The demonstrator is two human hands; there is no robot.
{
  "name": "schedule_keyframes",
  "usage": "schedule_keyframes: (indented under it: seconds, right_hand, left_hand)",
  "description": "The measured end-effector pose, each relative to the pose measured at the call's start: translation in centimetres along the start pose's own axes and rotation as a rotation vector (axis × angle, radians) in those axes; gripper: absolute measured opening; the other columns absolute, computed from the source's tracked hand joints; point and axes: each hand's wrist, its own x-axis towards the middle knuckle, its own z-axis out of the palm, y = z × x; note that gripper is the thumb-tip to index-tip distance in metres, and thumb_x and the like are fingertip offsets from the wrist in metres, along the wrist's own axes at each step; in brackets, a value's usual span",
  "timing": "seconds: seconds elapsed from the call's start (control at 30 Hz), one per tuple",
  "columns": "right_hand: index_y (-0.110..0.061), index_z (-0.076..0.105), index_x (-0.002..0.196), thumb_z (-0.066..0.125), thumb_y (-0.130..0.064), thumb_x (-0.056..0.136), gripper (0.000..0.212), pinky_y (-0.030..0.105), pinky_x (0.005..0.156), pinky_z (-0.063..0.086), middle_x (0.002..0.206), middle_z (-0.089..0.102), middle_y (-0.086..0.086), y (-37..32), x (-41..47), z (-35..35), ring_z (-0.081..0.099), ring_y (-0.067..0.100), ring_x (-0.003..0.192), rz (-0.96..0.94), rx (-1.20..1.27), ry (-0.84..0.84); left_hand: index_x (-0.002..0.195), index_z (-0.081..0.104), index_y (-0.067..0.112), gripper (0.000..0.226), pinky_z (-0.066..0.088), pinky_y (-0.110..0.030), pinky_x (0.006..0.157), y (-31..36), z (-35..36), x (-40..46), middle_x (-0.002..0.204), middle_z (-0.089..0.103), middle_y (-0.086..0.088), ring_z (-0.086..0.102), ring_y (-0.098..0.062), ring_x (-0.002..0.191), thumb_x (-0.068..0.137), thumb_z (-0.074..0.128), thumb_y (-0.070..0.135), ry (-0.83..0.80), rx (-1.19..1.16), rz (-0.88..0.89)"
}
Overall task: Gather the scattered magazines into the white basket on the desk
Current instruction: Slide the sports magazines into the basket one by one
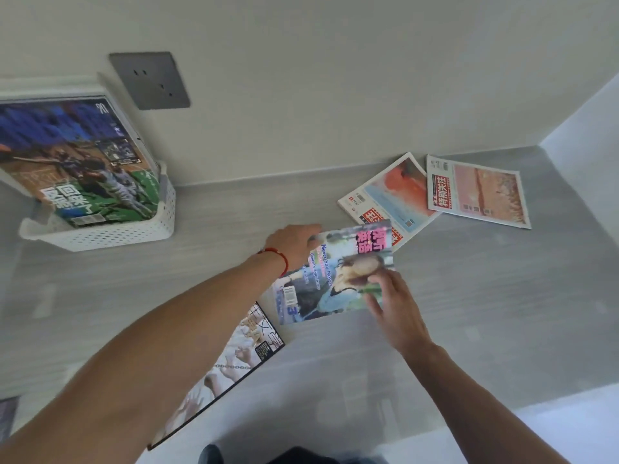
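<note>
A white perforated basket (110,234) stands at the desk's far left and holds a large blue-and-green magazine (77,162) leaning upright. In the middle, a pale blue magazine with a girl on its cover (326,283) is lifted and tilted off the desk. My left hand (294,244) grips its far left edge, and my right hand (393,306) holds its near right corner. A dark-edged magazine with drawn hands (234,363) lies under my left forearm. Two reddish magazines lie at the far right: one (392,195) partly under the held one, the other (479,192) beside it.
A grey wall socket (150,80) sits above the basket. The wall runs along the desk's back and right side. The desk's front edge (435,420) crosses the lower right. Another dark item (8,416) shows at the left border.
</note>
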Motion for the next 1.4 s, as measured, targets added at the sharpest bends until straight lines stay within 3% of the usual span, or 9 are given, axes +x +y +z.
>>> schedule_keyframes:
  seconds: [0.13, 0.23, 0.37, 0.47, 0.63, 0.73, 1.13, 1.27, 1.4]
  right_hand:
    - [0.001, 0.033, 0.15, 0.061, -0.022, 0.1, 0.062, 0.049, 0.109, 0.04, 0.142, 0.047, 0.025, -3.4, 2.9, -0.6, 0.044, 0.039, 0.133, 0.4, 0.244, 0.116]
    - [-0.009, 0.025, 0.156, 0.044, -0.034, 0.107, 0.058, 0.054, 0.1, 0.05, 0.127, 0.062, 0.018, -8.8, 6.3, -0.6, 0.064, 0.04, 0.115, 0.528, 0.657, -0.026]
    - [-0.004, 0.059, 0.131, 0.051, -0.019, 0.106, 0.03, 0.038, 0.066, 0.063, 0.104, 0.076, 0.018, -17.2, 10.0, 0.6, 0.075, 0.028, 0.08, 0.454, 1.003, -0.085]
    - [-0.006, 0.067, 0.107, 0.055, -0.011, 0.102, 0.014, 0.037, 0.06, 0.062, 0.088, 0.078, 0.012, -23.1, 12.1, 2.0, 0.073, 0.025, 0.071, 0.341, 0.885, -0.124]
    - [-0.017, 0.073, 0.093, 0.068, -0.017, 0.094, 0.005, 0.017, 0.075, 0.055, 0.086, 0.075, -0.001, -31.8, 15.9, 3.9, 0.07, 0.009, 0.076, 0.04, 0.557, -0.005]
    - [-0.015, 0.077, 0.088, 0.071, -0.017, 0.09, 0.006, -0.001, 0.064, 0.039, 0.074, 0.069, -0.011, -36.6, 18.0, 4.8, 0.061, -0.006, 0.067, -0.044, 0.487, 0.071]
    - [-0.002, 0.07, 0.069, 0.055, -0.01, 0.086, 0.024, 0.033, 0.058, 0.044, 0.058, 0.064, 0.01, -41.9, 22.4, 12.0, 0.055, 0.028, 0.058, 0.068, 0.437, -0.033]
    - [-0.008, 0.074, 0.076, 0.054, -0.003, 0.081, 0.022, 0.045, 0.076, 0.06, 0.077, 0.075, 0.012, -41.3, 23.4, 14.6, 0.07, 0.032, 0.078, 0.345, 0.63, -0.147]
    - [-0.029, 0.071, 0.091, 0.066, 0.002, 0.086, 0.032, 0.046, 0.094, 0.055, 0.112, 0.074, -0.005, -40.6, 23.0, 15.4, 0.067, 0.023, 0.098, 0.3, 0.851, -0.281]
  left_hand:
    - [0.102, 0.061, 0.019, 0.01, 0.046, -0.03, 0.056, -3.0, -2.9, -3.5, 0.076, 0.058, 0.003, 0.052, -0.02, 0.062, 0.104, 0.051, 0.021, 0.256, -0.49, -0.068]
    - [0.1, 0.064, 0.037, 0.014, 0.041, -0.023, 0.042, -6.9, -5.8, -7.4, 0.089, 0.065, -0.008, 0.049, -0.016, 0.052, 0.104, 0.054, 0.027, 0.303, -0.883, -0.196]
    - [0.12, 0.064, 0.04, 0.022, 0.047, -0.03, 0.049, -13.3, -8.7, -12.0, 0.096, 0.066, -0.003, 0.056, -0.018, 0.061, 0.102, 0.059, 0.029, 0.316, -1.076, -0.306]
    - [0.141, 0.055, 0.03, 0.044, 0.055, -0.047, 0.094, -18.1, -10.9, -15.1, 0.126, 0.064, 0.004, 0.062, -0.023, 0.112, 0.098, 0.065, 0.03, 0.375, -1.29, -0.394]
    - [0.079, 0.062, 0.016, 0.023, 0.046, -0.036, 0.074, -25.4, -16.5, -19.3, 0.08, 0.058, -0.011, 0.055, -0.021, 0.077, 0.099, 0.062, 0.027, 0.604, -0.895, -0.291]
    - [0.079, 0.063, 0.025, 0.022, 0.054, -0.028, 0.07, -29.0, -19.8, -20.4, 0.081, 0.065, -0.011, 0.062, -0.021, 0.075, 0.094, 0.069, 0.011, 0.757, -0.732, -0.29]
    - [0.1, 0.076, 0.009, 0.017, 0.059, -0.045, 0.098, -36.4, -21.3, -17.0, 0.098, 0.079, -0.013, 0.076, -0.029, 0.096, 0.095, 0.068, 0.023, 0.833, -0.78, -0.518]
    - [0.086, 0.075, 0.008, 0.023, 0.059, -0.038, 0.091, -37.0, -20.3, -16.2, 0.085, 0.076, -0.016, 0.071, -0.037, 0.088, 0.097, 0.063, 0.024, 0.716, -0.804, -0.57]
    - [0.087, 0.072, 0.003, 0.016, 0.049, -0.026, 0.073, -36.8, -20.0, -16.0, 0.077, 0.072, 0.003, 0.064, -0.023, 0.083, 0.09, 0.057, -0.001, 0.643, -0.828, -0.514]
